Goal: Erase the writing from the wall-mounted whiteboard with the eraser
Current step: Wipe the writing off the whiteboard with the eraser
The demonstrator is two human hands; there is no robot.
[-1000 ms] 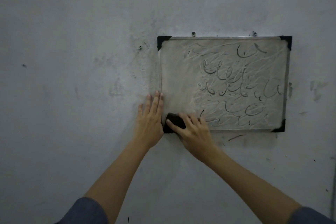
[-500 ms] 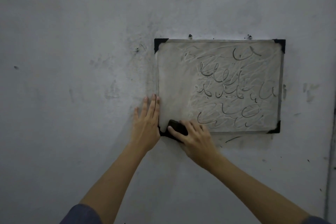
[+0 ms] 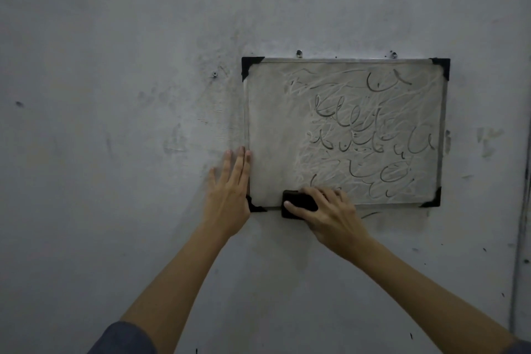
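Against whiteboard (image 3: 273, 135), right hand (image 3: 333, 215) grips eraser (image 3: 296, 204).

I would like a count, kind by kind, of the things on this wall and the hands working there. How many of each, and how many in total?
Whiteboard: 1
Eraser: 1
Black corner caps on the whiteboard: 4
Hanging screws above its top edge: 2
Hands, the left hand flat on the wall and the right hand gripping the eraser: 2
Total: 10
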